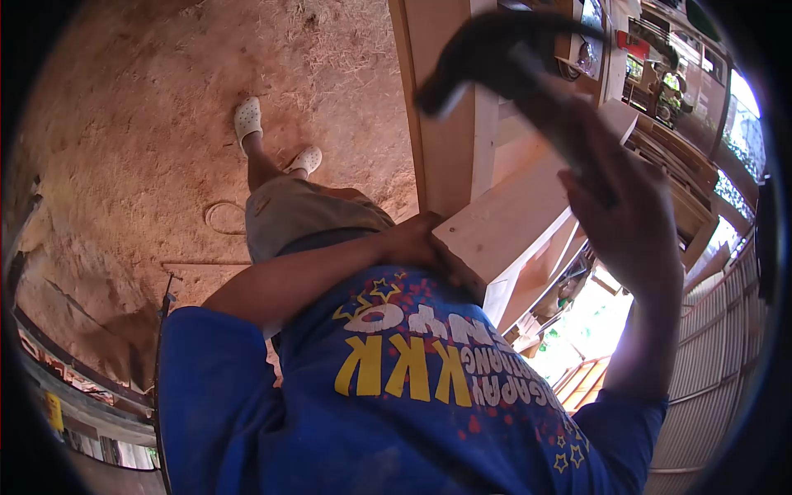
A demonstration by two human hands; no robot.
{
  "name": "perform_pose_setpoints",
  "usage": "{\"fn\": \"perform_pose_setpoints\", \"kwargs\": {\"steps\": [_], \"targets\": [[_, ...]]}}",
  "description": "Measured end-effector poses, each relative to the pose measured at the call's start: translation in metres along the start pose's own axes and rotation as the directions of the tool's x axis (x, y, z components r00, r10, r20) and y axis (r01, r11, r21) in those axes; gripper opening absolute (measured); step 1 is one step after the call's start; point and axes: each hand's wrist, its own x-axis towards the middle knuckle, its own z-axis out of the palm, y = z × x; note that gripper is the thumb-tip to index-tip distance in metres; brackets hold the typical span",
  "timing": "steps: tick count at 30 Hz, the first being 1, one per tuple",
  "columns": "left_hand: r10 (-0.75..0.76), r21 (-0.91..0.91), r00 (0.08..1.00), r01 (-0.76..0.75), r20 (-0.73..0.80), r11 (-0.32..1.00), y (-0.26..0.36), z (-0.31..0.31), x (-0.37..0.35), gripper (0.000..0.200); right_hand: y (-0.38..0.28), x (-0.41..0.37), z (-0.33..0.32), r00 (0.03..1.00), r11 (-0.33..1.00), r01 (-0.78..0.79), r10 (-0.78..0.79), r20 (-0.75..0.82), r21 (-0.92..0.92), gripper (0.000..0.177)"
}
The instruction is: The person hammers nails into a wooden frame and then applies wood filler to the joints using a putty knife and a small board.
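A dark claw hammer [516, 62] is raised over the woodwork, its head at the top of the head view. My right hand [623, 194] is closed around the hammer's handle, the arm bent upward at the right. Low in front of my shirt, my left hand [429, 247] grips the near end of a pale wooden board [511, 219], with part of its fingers in shadow. This board meets an upright wooden piece [450, 124], and the hammer head hangs in front of that piece, apart from the board.
Reddish bare dirt floor [148, 107] spreads to the left, with my light clogs [247, 120] on it. Stacked timber [681, 161] stands at the right, beside a corrugated metal sheet [714, 363]. A thin rod [206, 263] lies on the ground.
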Motion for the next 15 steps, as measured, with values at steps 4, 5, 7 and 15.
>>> {"fn": "perform_pose_setpoints", "kwargs": {"steps": [4, 5, 7, 15], "targets": [[0.016, 0.007, 0.990, -0.015, -0.137, 1.000, 0.001, 0.002, -0.008, 0.082, 0.007, -0.019, 0.010, 0.948, 0.967, -0.039, 0.115, 0.296, -0.252, 0.061], [0.033, 0.017, 0.980, -0.031, -0.195, 0.999, 0.005, 0.003, -0.010, 0.078, 0.005, -0.024, 0.011, 0.829, 0.903, 0.068, 0.186, 0.527, -0.424, 0.062], [0.041, -0.080, 0.997, -0.047, -0.071, 0.996, 0.003, 0.001, -0.005, 0.080, 0.002, -0.020, 0.008, 0.787, 0.914, -0.077, 0.301, 0.538, -0.398, 0.063], [-0.138, 0.153, 0.990, 0.142, -0.039, 0.978, 0.023, 0.001, -0.012, 0.080, 0.033, -0.117, 0.050, 0.832, 0.779, -0.481, 0.550, -0.071, 0.402, 0.053]]}}
